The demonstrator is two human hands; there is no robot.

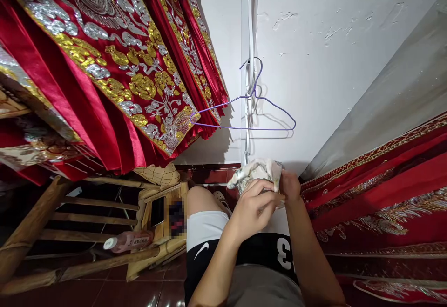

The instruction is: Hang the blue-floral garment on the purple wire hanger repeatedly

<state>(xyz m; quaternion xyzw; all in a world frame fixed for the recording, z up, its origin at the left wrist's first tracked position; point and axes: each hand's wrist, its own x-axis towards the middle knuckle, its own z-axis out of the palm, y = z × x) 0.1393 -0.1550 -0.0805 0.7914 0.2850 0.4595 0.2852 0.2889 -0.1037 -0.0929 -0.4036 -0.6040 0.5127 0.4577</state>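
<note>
Both my hands meet in front of me over my lap. My left hand (252,207) is curled round a crumpled white patterned cloth (256,171), fingers closed on it. My right hand (289,185) grips the same cloth from the right side, mostly hidden behind it. Directly above the cloth, a purple wire hanger (265,111) hangs on the white wall (331,65). I sit in black and white shorts (209,237).
Red garments with gold and silver embroidery (115,65) hang at the upper left. More red embroidered fabric (384,195) lies at the right. A bamboo bench (87,218) stands at the left, with a pink bottle (127,240) and a phone (158,211) on it.
</note>
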